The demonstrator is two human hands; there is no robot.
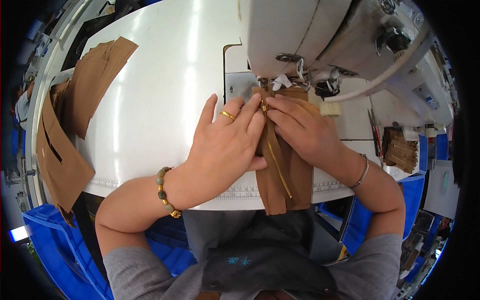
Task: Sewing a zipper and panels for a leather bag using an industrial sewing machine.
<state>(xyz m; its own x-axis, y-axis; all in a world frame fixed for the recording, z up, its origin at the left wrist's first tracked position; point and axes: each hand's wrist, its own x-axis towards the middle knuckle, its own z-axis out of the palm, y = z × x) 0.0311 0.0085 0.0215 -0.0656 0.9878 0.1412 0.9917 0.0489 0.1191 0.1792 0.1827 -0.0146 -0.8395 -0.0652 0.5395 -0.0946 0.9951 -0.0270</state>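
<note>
A brown fabric piece with a gold zipper lies on the white sewing table, its top under the presser foot of the sewing machine. My left hand rests open on the fabric's left side, fingertips just left of the zipper slider, little finger raised or spread leftward. My right hand lies open on the right side, bent fingertips touching the fabric beside the slider. Both hands are just in front of the needle area; my right thumb is mostly hidden.
Cut brown pieces pile at the left. A small brown stack and red-handled scissors or tweezers sit at the right. Blue bins flank me below the table edge. Another person appears at the far left.
</note>
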